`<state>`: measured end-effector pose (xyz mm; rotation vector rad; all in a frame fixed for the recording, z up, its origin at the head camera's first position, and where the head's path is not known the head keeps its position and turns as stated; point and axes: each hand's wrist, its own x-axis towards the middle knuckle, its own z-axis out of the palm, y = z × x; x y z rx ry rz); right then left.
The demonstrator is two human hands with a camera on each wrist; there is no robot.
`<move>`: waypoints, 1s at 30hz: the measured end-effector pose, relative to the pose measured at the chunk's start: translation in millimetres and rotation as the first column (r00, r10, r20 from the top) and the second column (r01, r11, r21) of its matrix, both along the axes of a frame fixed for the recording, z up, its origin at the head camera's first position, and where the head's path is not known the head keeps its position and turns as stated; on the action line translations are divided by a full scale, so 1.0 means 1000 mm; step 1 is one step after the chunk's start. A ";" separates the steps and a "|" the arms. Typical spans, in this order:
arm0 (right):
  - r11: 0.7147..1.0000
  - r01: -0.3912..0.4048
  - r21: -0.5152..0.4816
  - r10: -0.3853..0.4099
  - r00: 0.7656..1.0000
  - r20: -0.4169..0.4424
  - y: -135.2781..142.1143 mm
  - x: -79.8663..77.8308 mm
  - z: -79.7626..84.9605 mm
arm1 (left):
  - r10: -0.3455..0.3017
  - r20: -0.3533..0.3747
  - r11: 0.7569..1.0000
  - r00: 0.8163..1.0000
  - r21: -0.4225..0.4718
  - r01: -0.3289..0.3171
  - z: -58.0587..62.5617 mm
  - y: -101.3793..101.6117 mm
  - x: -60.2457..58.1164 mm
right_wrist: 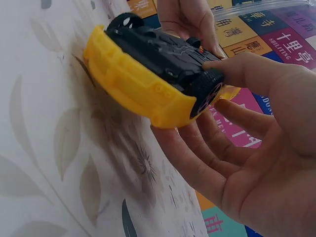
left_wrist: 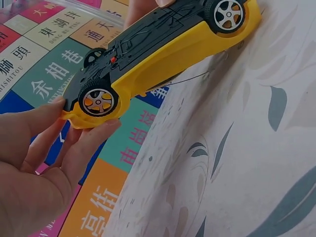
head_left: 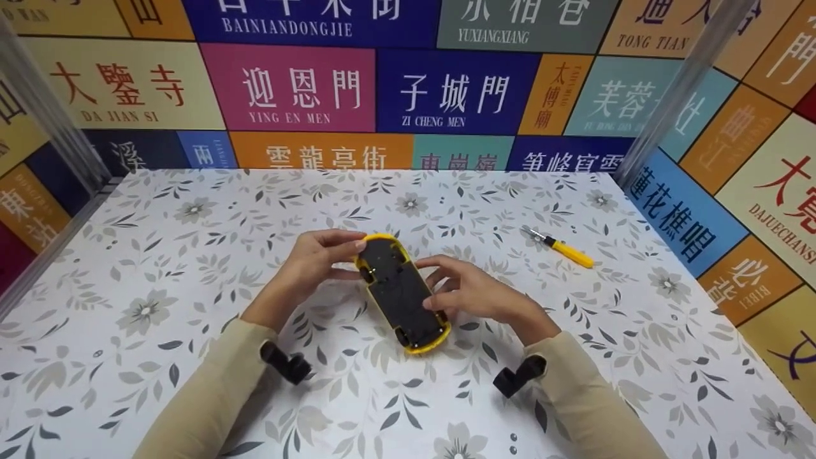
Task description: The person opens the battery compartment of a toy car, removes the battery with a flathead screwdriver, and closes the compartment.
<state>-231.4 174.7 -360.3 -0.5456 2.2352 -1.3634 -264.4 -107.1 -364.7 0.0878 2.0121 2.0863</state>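
Observation:
A yellow toy car [head_left: 398, 293] is held upside down over the table, its black underside facing up. My left hand [head_left: 317, 258] pinches the far end, thumb on the underside and fingers beneath, as the left wrist view shows near a front-or-rear wheel [left_wrist: 98, 101]. At the car's right side my right hand [head_left: 472, 290] holds it, the thumb on the black base and the fingers under the yellow body [right_wrist: 138, 89]. A screwdriver [head_left: 561, 248] with a yellow handle and black collar lies to the right, apart from both hands.
The table is covered by a white cloth [head_left: 210, 223] with grey leaves and flowers. Behind it and at the sides stand panels [head_left: 287, 89] of coloured signs. Clear strips run along the panels' corners. A black wrist camera [head_left: 285, 362] is worn on each sleeve.

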 end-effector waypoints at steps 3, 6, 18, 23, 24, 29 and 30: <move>0.999 0.036 -0.033 -0.035 0.999 0.034 0.003 -0.001 0.000 | -0.006 -0.018 0.998 1.000 0.065 0.007 0.001 0.001 0.001; 0.994 0.068 -0.089 -0.061 0.995 0.082 0.005 -0.001 0.001 | -0.016 -0.021 0.990 1.000 0.138 0.019 0.003 0.002 0.002; 0.945 0.228 -0.235 -0.196 0.968 0.155 0.001 -0.003 0.002 | -0.182 -0.036 0.970 0.983 0.158 0.186 0.001 0.009 0.009; 0.928 0.275 -0.249 -0.248 0.959 0.135 -0.001 -0.003 0.004 | -0.227 -0.031 0.965 0.973 0.126 0.229 -0.001 0.014 0.011; 0.926 0.283 -0.251 -0.257 0.957 0.132 -0.002 -0.003 0.004 | -0.234 -0.032 0.963 0.972 0.129 0.236 -0.001 0.015 0.011; 0.919 0.303 -0.251 -0.284 0.952 0.112 -0.004 -0.003 0.003 | -0.270 -0.036 0.953 0.962 0.132 0.272 -0.004 0.017 0.012; 0.918 0.308 -0.251 -0.289 0.951 0.110 -0.004 -0.003 0.003 | -0.275 -0.032 0.952 0.961 0.128 0.277 -0.005 0.018 0.013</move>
